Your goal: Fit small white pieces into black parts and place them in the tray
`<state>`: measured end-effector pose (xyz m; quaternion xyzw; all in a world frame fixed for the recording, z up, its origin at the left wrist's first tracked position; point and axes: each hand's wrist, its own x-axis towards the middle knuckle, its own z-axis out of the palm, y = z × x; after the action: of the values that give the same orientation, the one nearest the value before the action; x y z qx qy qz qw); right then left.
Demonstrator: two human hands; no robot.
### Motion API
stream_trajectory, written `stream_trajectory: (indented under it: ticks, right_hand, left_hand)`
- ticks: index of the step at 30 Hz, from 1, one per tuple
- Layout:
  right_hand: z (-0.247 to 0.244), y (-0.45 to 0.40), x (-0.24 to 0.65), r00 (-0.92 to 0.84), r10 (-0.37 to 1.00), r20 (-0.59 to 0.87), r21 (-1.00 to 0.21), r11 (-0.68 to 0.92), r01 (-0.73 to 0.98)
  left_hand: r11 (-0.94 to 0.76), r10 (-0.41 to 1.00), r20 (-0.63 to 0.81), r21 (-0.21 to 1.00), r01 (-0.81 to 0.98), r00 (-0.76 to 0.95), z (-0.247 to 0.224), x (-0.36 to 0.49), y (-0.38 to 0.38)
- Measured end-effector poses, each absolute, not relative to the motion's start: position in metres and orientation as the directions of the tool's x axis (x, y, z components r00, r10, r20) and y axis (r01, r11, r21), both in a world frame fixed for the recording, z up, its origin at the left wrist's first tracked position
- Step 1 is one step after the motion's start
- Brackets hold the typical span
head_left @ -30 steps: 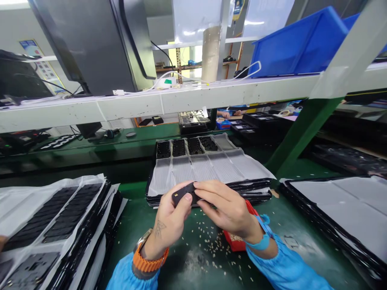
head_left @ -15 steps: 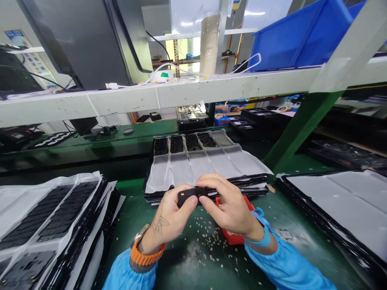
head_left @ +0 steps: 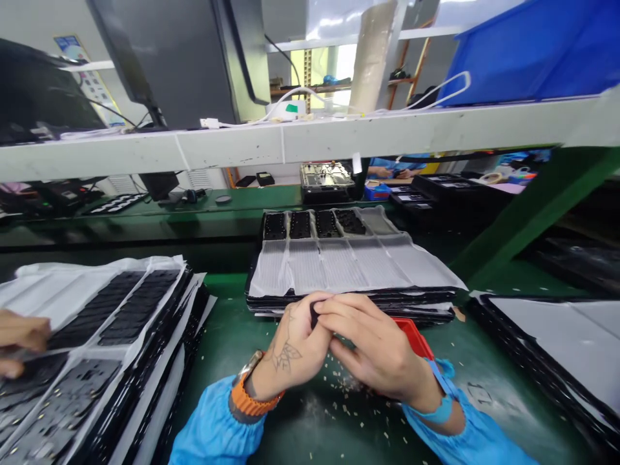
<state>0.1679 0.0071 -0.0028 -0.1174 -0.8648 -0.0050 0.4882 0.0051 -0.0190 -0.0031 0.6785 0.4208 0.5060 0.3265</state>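
A small black plastic part [head_left: 315, 312] shows only in a sliver, mostly hidden between my two hands. My left hand [head_left: 303, 339] is closed around it, thumb toward the front. Over its top and front, the fingers of my right hand [head_left: 365, 336] are curled and press against the part and the left thumb. Partly covered by my right hand is a red bin [head_left: 415, 334] on the green table. Just beyond my hands lies a stack of trays [head_left: 334, 265] lined with white sheet, with black parts [head_left: 327, 224] in its back compartments.
On the left, another tray stack [head_left: 165, 323] holds black parts, and another person's hand [head_left: 22, 336] reaches over it. A white-lined tray [head_left: 547, 329] lies at right. Small pale chips [head_left: 346, 410] litter the green table [head_left: 232, 342]. A shelf edge [head_left: 310, 143] crosses above.
My hands have closed in over the black part, which is now mostly covered. Another person's hand has appeared over the left trays. The view has shifted somewhat.
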Motion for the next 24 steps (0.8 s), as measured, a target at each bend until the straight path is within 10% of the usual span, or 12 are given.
stream_trajectory:
  ticks: [24]
  right_hand:
    - [-0.009,0.012,0.162,-0.438,0.125,0.890,-0.050,0.983,0.179]
  left_hand:
    - [-0.397,0.912,0.354,0.889,0.228,0.208,0.009,0.001,-0.022]
